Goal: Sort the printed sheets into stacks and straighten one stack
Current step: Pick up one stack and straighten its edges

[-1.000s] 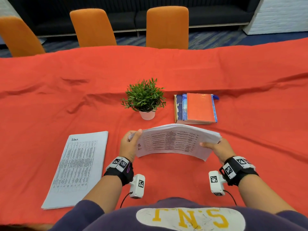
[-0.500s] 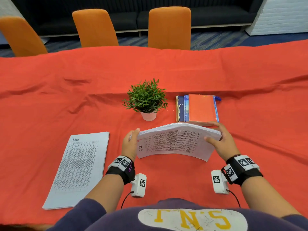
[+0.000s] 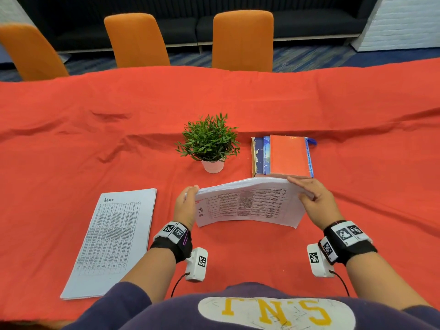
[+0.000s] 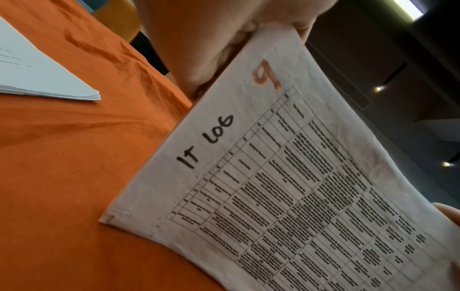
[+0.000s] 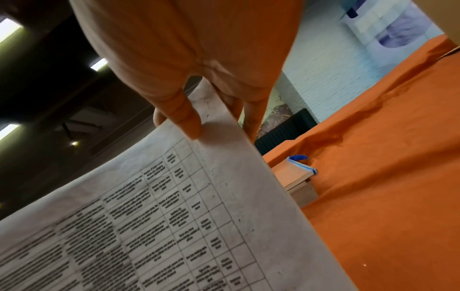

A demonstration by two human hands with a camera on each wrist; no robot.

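A thick stack of printed sheets, marked "IT LOG", stands on its long edge on the red tablecloth in front of me, bowed slightly. My left hand grips its left short edge near the top. At the top right corner my right hand pinches the stack, thumb on the printed face and fingers behind. A second stack of printed sheets lies flat to the left.
A small potted plant and a pile of books with an orange cover sit just beyond the held stack. Three orange chairs line the table's far side. The cloth is wrinkled.
My right hand has slid from the stack's right edge up to its top right corner. The stack stands a little more upright. The left hand has kept its place.
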